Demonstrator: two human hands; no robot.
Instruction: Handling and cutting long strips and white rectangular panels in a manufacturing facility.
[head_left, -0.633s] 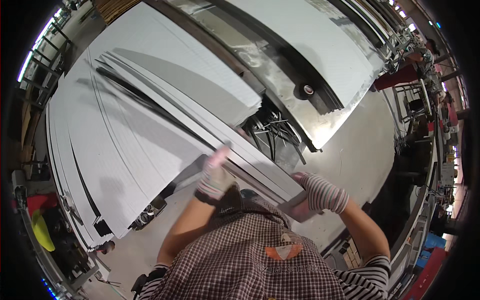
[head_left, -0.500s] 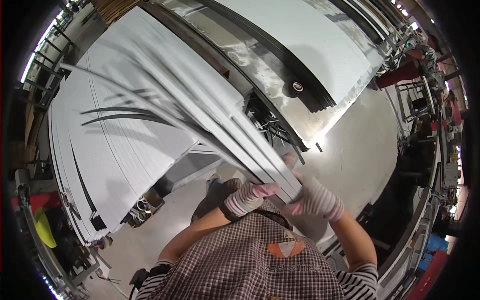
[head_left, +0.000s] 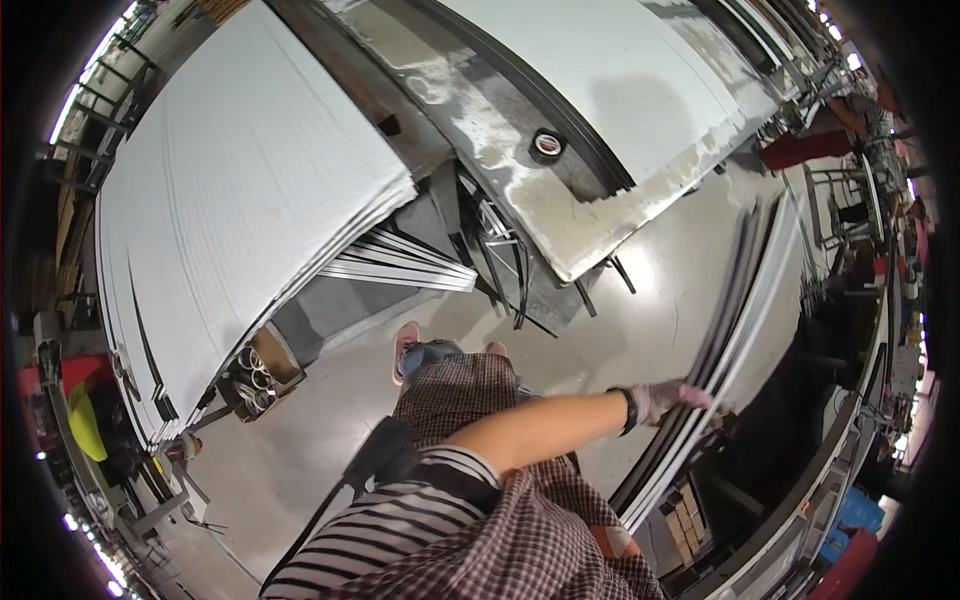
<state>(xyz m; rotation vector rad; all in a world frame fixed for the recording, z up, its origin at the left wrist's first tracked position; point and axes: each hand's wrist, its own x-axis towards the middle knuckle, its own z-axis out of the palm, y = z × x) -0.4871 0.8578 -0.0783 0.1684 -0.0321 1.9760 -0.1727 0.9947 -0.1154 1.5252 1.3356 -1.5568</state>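
Observation:
A bundle of long, narrow white and dark strips [head_left: 750,310] slants across the right side of the head view. My left arm reaches across my body, and my left hand [head_left: 672,400], in a striped glove, is closed around the middle of the bundle. A small patch of my right arm [head_left: 612,540] shows beside the bundle's lower end. The strips and my apron hide the fingers of my right hand. More white strips [head_left: 400,268] stick out from beneath the left stack of sheets.
A tall stack of white sheets [head_left: 250,130] lies at left. Ahead is a worn table [head_left: 570,235] with a white sheet and a tape roll [head_left: 547,146]. A box of white rings [head_left: 275,365] stands below the stack. Dark racking curves along the right. Another person [head_left: 865,120] is at far right.
The strip bundle has swung from above the left stack to my right side. My left hand has moved across with it. The right hand has dropped out of clear sight.

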